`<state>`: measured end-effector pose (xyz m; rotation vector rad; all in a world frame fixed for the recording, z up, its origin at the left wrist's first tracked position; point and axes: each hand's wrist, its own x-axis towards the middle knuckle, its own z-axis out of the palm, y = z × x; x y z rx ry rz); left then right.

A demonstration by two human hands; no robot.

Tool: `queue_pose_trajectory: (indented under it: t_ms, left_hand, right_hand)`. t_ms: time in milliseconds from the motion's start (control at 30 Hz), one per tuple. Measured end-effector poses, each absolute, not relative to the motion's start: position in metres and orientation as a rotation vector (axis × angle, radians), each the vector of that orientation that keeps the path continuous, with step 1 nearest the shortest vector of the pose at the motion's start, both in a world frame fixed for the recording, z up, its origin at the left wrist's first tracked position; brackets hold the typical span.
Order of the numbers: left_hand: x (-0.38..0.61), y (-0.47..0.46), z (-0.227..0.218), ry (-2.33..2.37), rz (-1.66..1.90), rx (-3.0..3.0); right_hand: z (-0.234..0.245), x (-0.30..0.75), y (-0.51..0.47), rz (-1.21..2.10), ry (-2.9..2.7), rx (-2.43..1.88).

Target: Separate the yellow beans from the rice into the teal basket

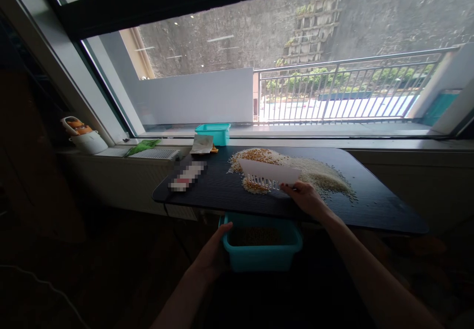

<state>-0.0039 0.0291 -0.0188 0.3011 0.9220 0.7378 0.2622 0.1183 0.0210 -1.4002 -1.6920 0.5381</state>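
My right hand [306, 197] is closed on the lower right end of a white sheet with a row of slots along its lower edge [272, 170], held tilted over the tabletop. Behind and beside the sheet spread white grains like rice [320, 173], mixed on the left with yellow kernels like corn [259, 155]. A smaller patch of kernels [255, 187] lies in front of the slots, towards the table's near edge. Below that edge, my left hand [217, 250] grips the left side of a turquoise plastic bin [261, 257]. Dark, grainy contents show dimly inside it.
The dark table [218, 191] stands against the window sill. At its back left are another turquoise bin [221, 134] and a pale packet [202, 144]. A blurred-out flat item [187, 176] lies at left. Beyond are a green bag-like thing [143, 146] and a white pot [89, 142].
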Motion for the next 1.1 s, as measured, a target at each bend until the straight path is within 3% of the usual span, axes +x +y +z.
queue_pose_trajectory:
  t_ms: [267,500,1100]
  left_hand:
    - [-0.001,0.026,-0.024,0.965,0.814,0.388]
    - [0.002,0.022,-0.036,0.968,0.913,0.479]
    - [0.007,0.039,-0.055,1.014,0.873,0.535]
  right_hand:
    - [0.022,0.276,0.103,0.735,-1.31,-1.236]
    - [0.022,0.279,0.095,0.678,-1.119,-1.204]
    - [0.025,0.275,0.092,0.591,-1.203,-1.305]
